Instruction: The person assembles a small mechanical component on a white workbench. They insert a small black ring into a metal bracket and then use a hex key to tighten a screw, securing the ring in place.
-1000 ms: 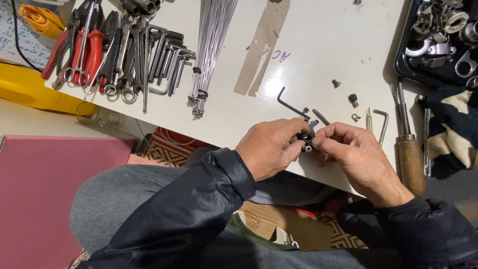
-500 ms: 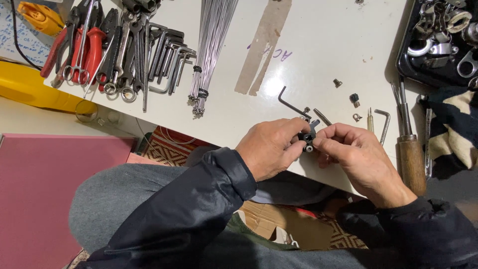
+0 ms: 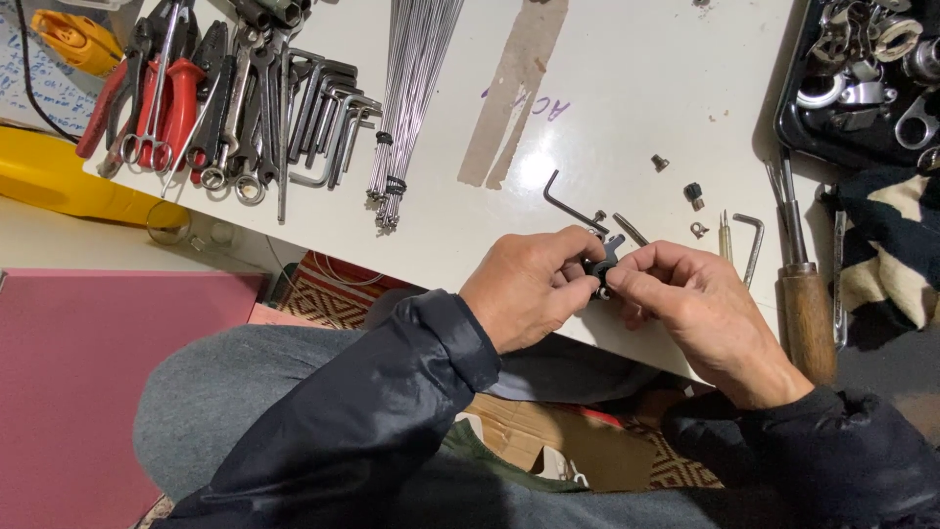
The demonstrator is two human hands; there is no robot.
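My left hand and my right hand meet at the front edge of a white table. Both pinch a small black metal part between thumbs and fingertips; most of it is hidden by my fingers. Just behind it on the table lie a black hex key, a short metal pin and a few small screws. Dark jacket sleeves cover both forearms.
Pliers, wrenches and hex keys lie at the table's far left beside a bundle of thin metal rods. A wooden-handled tool and a black tray of metal parts are on the right. A strip of brown tape is stuck mid-table.
My hands have stayed in place at the table edge. My fingers have shifted slightly on the small black part.
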